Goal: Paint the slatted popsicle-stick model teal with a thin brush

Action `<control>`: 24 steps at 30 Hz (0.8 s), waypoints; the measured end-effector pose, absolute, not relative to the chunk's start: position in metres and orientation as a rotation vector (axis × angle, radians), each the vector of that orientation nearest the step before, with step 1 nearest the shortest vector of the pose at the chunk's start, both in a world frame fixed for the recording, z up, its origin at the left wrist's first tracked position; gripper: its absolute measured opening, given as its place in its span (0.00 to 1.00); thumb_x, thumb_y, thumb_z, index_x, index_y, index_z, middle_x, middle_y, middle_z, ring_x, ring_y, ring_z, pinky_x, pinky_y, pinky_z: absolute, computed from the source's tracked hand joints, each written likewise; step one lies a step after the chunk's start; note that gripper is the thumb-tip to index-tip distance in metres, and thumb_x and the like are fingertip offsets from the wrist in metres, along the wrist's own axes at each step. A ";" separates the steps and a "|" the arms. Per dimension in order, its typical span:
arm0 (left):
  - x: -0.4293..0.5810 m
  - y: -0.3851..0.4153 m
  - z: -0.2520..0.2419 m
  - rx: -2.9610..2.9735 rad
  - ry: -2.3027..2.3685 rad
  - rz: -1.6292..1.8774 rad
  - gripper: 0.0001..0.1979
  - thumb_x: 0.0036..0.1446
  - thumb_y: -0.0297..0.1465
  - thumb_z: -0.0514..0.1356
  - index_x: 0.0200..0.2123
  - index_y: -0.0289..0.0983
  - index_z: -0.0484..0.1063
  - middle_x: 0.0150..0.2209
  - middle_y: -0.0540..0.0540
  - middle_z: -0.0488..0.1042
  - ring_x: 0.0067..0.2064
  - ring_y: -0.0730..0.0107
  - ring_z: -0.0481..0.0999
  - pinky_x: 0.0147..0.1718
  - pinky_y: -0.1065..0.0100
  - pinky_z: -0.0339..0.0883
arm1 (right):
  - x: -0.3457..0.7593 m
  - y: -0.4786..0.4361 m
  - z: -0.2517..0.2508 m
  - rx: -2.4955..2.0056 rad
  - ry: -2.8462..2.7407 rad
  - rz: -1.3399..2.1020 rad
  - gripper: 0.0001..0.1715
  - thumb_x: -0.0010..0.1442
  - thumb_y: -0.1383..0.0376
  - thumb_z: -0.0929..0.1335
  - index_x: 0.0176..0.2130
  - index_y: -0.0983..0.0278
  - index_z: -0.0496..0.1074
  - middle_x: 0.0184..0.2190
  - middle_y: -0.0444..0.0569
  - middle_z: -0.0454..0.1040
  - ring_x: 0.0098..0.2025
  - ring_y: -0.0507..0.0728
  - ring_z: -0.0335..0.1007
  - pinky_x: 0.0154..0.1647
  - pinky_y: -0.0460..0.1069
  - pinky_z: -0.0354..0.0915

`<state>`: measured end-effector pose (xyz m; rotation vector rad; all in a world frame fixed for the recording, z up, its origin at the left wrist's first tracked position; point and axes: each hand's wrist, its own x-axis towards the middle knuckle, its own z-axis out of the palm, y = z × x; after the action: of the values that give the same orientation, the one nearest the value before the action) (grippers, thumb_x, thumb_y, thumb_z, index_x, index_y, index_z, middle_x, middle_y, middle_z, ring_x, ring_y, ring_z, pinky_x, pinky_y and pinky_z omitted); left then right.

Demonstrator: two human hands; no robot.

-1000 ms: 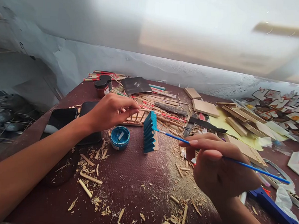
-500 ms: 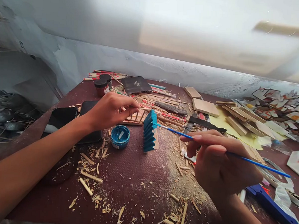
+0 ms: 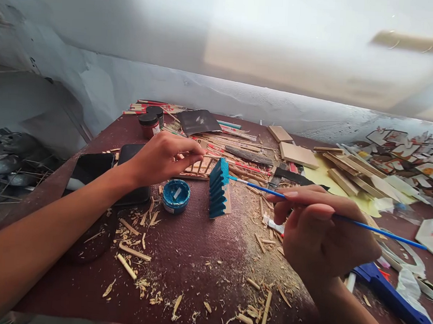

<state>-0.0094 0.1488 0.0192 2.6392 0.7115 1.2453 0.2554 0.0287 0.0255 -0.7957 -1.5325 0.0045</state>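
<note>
My left hand [image 3: 176,155] is closed in a pinch on a thin pale wooden stick, which appears to run to the top of a small stepped wooden piece [image 3: 218,191]. Wet-looking blue paint coats the steps, while one side near the bottom is bare wood. In my right hand [image 3: 322,230] is a slim blue paintbrush [image 3: 266,189], gripped like a pen. Its tip is at the piece's right edge; whether it touches is hard to tell. An uncapped jar of blue paint [image 3: 176,196] stands below my left hand.
Wood shavings [image 3: 135,252] litter the brown table [image 3: 182,252]. Dark-lidded jars [image 3: 148,124], black sandpaper [image 3: 199,121] and thin sticks lie at the back. Wooden blocks [image 3: 298,154] are at back right, a blue-handled tool [image 3: 391,297] at right. A black phone-like object [image 3: 93,167] lies left.
The brush tip has shifted slightly right, from the blue steps to the piece's edge. My left hand and the stepped piece keep nearly the same position.
</note>
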 end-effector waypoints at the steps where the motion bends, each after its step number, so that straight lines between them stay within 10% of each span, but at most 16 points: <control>1: -0.010 0.149 0.019 2.642 0.708 1.247 0.07 0.69 0.30 0.62 0.42 0.37 0.83 0.39 0.48 0.87 0.39 0.68 0.87 0.38 0.70 0.74 | 0.256 0.030 0.025 -0.759 -1.523 -0.014 0.11 0.74 0.57 0.70 0.42 0.56 0.81 0.26 0.45 0.78 0.21 0.54 0.70 0.19 0.53 0.63; 24: -0.009 0.149 0.020 2.681 0.673 1.264 0.06 0.69 0.28 0.64 0.42 0.36 0.83 0.38 0.48 0.87 0.38 0.69 0.86 0.38 0.71 0.73 | 0.263 0.035 0.022 -0.619 -1.643 0.018 0.11 0.74 0.60 0.69 0.38 0.59 0.79 0.25 0.42 0.75 0.23 0.51 0.71 0.17 0.48 0.64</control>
<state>-0.0086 0.1486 0.0202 2.6805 0.6727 1.2639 0.2630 0.0350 0.0225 -0.6193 -1.6427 0.0177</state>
